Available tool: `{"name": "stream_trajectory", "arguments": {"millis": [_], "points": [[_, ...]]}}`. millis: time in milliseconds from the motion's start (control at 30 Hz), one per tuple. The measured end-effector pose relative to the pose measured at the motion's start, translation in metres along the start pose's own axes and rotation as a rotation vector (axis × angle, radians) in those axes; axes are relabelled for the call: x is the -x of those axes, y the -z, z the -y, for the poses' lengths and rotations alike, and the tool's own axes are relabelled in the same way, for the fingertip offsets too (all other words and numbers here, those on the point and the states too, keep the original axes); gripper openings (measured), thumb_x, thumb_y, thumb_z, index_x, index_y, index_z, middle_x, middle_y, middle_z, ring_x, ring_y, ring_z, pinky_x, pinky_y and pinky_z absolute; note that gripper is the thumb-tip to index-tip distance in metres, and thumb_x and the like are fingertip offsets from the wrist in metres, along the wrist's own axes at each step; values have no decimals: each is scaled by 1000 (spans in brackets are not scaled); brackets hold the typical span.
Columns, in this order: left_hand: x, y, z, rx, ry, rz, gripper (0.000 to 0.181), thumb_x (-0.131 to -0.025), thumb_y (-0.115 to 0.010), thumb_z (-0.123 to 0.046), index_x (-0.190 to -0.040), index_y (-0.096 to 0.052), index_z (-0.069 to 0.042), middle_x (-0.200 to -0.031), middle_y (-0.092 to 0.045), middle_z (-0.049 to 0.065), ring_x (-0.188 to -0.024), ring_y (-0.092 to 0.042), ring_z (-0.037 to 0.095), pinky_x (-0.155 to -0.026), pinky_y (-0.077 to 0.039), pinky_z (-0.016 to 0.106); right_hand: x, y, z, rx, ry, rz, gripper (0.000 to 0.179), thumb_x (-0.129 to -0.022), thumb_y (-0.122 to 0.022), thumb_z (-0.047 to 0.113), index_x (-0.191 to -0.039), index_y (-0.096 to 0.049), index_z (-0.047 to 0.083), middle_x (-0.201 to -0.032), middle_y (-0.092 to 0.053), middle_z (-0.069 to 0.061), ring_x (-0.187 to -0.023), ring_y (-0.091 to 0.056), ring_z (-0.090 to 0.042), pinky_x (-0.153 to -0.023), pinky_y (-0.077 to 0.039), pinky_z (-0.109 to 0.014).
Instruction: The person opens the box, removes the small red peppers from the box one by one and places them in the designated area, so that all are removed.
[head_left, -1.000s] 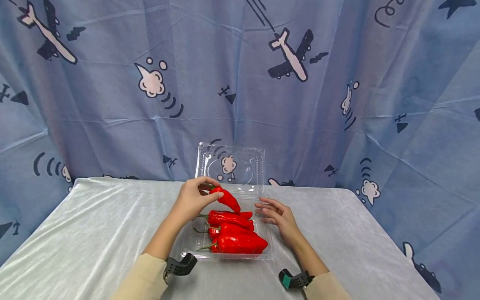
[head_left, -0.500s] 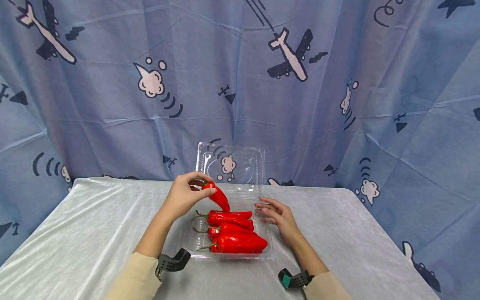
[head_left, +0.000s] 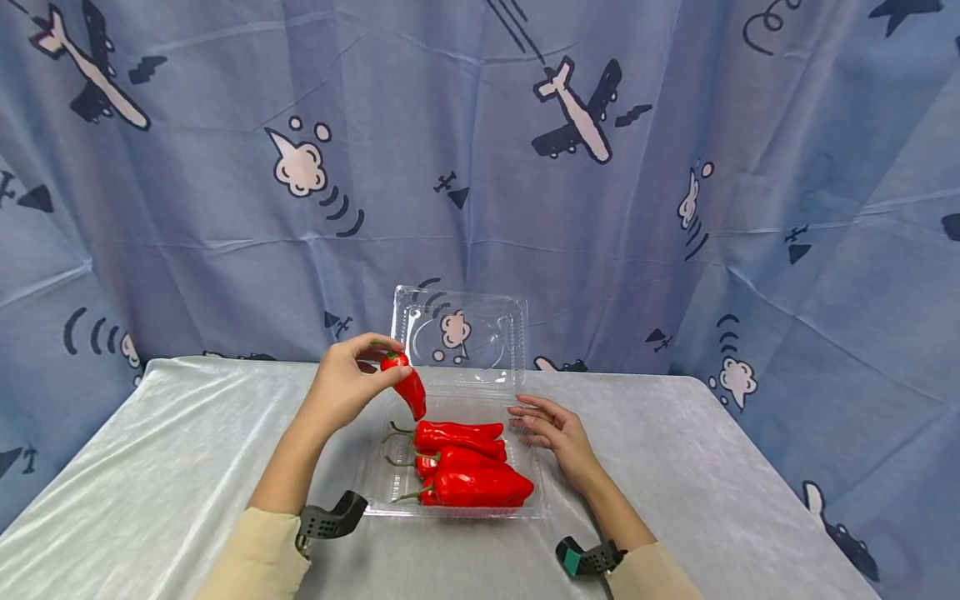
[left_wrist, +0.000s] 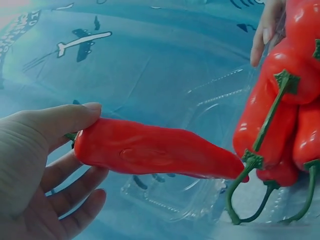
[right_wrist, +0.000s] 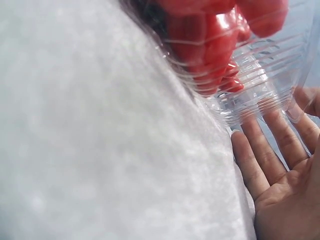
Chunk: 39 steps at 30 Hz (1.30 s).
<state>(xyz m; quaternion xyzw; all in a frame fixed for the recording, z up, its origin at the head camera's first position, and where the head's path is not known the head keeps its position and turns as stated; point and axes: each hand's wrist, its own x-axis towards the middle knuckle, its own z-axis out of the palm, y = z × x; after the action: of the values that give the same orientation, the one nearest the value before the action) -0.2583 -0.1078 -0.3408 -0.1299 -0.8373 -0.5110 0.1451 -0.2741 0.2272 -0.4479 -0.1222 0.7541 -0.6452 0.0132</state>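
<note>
My left hand (head_left: 339, 390) pinches a red pepper (head_left: 409, 393) near its stem end, thumb on one side and fingers on the other. The pepper hangs tilted, tip down, over the back left of a clear plastic clamshell box (head_left: 491, 513). Several more red peppers (head_left: 480, 486) lie in the box, their green stems pointing left. In the left wrist view, the held pepper (left_wrist: 155, 149) points its tip towards the peppers in the box. At the box's right side, my right hand (head_left: 561, 435) has relaxed fingers (right_wrist: 282, 142) against the clear wall.
The box's lid (head_left: 461, 337) stands raised at the back, hinged to the base. A white cloth (head_left: 187, 467) covers the table. Behind it hangs a blue curtain (head_left: 420, 167) with printed planes. Each wrist wears a black strap (head_left: 333, 517).
The left hand has drawn the pepper left and slightly up, away from the others, and its tip has swung further down. The right hand has stayed in place.
</note>
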Motion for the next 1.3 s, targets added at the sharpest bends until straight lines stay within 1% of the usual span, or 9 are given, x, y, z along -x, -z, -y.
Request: {"name": "stream_trajectory", "arguments": {"millis": [233, 467, 600, 633, 833, 1033, 1133, 1300], "points": [[0, 7, -2, -63, -6, -25, 24, -87, -78, -18, -110, -74, -10, -105, -75, 9, -100, -69, 24, -87, -55, 36, 0, 1, 0, 2, 3, 17, 50, -101, -58, 20, -145, -50, -2, -137, -62, -26, -109, -73, -12, -89, -61, -31], [1, 19, -3, -75, -10, -72, 23, -88, -78, -20, -110, -74, -13, -106, -75, 8, -98, -69, 23, -86, -56, 38, 0, 2, 0, 4, 6, 22, 50, -101, -58, 20, -145, -50, -2, -137, -62, -26, -109, -73, -14, -89, -61, -30], [3, 24, -1, -76, -13, -95, 24, -89, -77, -22, -111, -74, -13, -107, -75, 7, -101, -69, 22, -87, -55, 35, 0, 2, 0, -1, 11, 25, 50, -101, -58, 20, -145, -50, -3, -136, -63, -25, -109, -73, -13, -89, -61, -30], [3, 25, -1, -73, -15, -100, 25, -89, -77, -23, -112, -74, -13, -107, -76, 7, -101, -69, 22, -87, -55, 34, 1, 2, 0, -4, 8, 24, 50, -101, -58, 20, -145, -50, -2, -137, -63, -24, -108, -73, -11, -88, -61, -29], [3, 28, 1, -79, -27, -130, 25, -90, -76, -25, -112, -74, -14, -106, -76, 7, -103, -69, 21, -87, -54, 30, 0, 2, -1, -7, 4, 19, 49, -101, -58, 18, -144, -50, -3, -135, -65, -22, -106, -73, -8, -87, -61, -28], [2, 30, 3, -85, -54, -195, 26, -90, -76, -21, -114, -73, -12, -104, -76, 8, -101, -69, 21, -86, -54, 30, 0, 1, -1, 0, -4, 13, 47, -101, -58, 18, -144, -51, -2, -134, -65, -22, -107, -73, -10, -88, -61, -28], [2, 30, 3, -99, -66, -219, 26, -90, -75, -19, -116, -72, -12, -104, -76, 8, -101, -70, 22, -86, -54, 33, 0, 1, -1, -2, -2, 18, 47, -101, -58, 18, -144, -51, -1, -136, -64, -25, -109, -73, -12, -89, -61, -29], [1, 30, 7, -123, -71, -228, 28, -90, -75, -17, -117, -72, -10, -105, -76, 10, -103, -70, 25, -87, -54, 37, 0, 1, 0, -1, 9, 27, 48, -102, -58, 18, -144, -50, -3, -137, -61, -28, -111, -72, -15, -89, -61, -30]]}}
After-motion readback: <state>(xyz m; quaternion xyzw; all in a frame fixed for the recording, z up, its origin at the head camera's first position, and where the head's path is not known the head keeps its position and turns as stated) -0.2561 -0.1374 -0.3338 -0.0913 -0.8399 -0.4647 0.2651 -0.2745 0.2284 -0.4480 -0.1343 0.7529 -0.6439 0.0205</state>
